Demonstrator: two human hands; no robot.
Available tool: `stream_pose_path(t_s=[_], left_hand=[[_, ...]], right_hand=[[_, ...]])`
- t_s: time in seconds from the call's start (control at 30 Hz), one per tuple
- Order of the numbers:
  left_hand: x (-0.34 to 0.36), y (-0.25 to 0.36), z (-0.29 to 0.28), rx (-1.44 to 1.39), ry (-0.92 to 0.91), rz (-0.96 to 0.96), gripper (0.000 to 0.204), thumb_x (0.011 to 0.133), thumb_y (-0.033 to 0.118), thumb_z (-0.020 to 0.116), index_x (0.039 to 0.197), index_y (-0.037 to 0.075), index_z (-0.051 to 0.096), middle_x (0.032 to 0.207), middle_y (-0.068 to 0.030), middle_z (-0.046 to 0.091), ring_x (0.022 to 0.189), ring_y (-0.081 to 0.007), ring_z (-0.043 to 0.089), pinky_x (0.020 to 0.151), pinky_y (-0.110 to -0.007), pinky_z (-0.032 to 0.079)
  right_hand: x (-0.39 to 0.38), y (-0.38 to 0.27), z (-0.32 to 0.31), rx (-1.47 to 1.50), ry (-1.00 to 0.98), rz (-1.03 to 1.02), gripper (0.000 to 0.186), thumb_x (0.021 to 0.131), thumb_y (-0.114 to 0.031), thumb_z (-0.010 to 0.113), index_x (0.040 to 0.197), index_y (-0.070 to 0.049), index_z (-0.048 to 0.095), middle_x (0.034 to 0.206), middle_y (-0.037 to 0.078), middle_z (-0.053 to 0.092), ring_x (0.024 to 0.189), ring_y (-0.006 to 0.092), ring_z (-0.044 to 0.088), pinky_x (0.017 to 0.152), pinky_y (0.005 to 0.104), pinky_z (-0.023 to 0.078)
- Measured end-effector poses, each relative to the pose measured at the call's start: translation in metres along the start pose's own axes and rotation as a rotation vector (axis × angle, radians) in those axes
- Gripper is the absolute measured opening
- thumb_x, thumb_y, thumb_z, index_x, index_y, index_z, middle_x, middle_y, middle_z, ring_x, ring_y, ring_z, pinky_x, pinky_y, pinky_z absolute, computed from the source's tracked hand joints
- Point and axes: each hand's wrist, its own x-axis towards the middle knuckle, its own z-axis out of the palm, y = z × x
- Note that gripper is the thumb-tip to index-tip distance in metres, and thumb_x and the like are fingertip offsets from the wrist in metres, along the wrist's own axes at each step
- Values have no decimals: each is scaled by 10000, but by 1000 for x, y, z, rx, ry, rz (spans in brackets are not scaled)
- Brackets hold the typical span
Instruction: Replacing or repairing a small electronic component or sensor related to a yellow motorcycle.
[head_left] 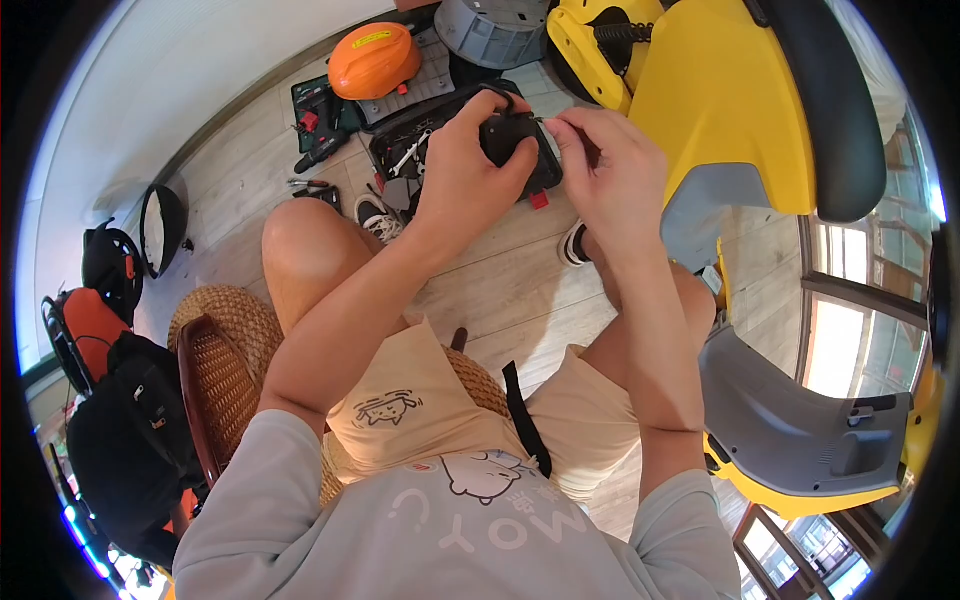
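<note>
My left hand (pixel 468 165) is wrapped round a black rounded part (pixel 508 138), held up above an open black tool case (pixel 395 150). Close on its right, my right hand (pixel 615 165) pinches with thumb and forefinger right beside the part. Something thin and light shows at those fingertips, too small to name. Whether it touches the black part I cannot tell. Wrenches (pixel 410 152) lie in the case below, partly hidden by my left hand and forearm.
An orange helmet (pixel 375 62) and a grey plastic bin (pixel 492 35) stand beyond the case. Left of it lies a black power tool (pixel 320 150). A yellow scooter body (pixel 730 90) rises at right, above a grey and yellow panel (pixel 800 410). A wicker chair (pixel 225 375) is beneath me.
</note>
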Motion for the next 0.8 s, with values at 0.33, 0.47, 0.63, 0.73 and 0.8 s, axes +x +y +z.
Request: stream_pose_path(t_s=[0.33,0.47,0.63,0.73,0.8], left_hand=[[-2,7,0,106,67,79,264,798,53,667,1054,13,621,810,-56,630,673,-92,576,630,-243,476],[-2,8,0,108,63,54,256,799,56,667,1047,10,621,805,-57,630,676,-100,570,643,-249,475],[1,5,1,55,109,54,245,801,55,664,1036,9,613,781,-54,632,666,-99,570,623,-249,468],[1,8,-1,19,116,38,244,800,59,666,1033,13,612,761,-54,629,652,-102,568,614,-251,464],[2,8,-2,49,128,63,245,799,61,667,1034,16,613,760,-55,628,646,-104,566,611,-252,464]], right_hand=[[-4,-7,10,303,72,218,133,843,-101,744,942,-18,711,787,101,694,617,159,643,565,269,503],[-7,-3,13,288,40,287,147,855,-83,724,983,-13,703,777,110,693,624,160,652,593,266,520],[-9,-2,23,328,131,218,120,872,-66,698,973,-2,701,803,123,690,633,181,662,588,292,516],[-9,-2,20,320,37,296,148,904,-57,682,1033,11,704,778,68,694,685,104,671,625,235,523],[-9,-3,19,225,62,177,137,877,-66,685,992,9,686,810,141,679,651,211,671,601,296,519]])
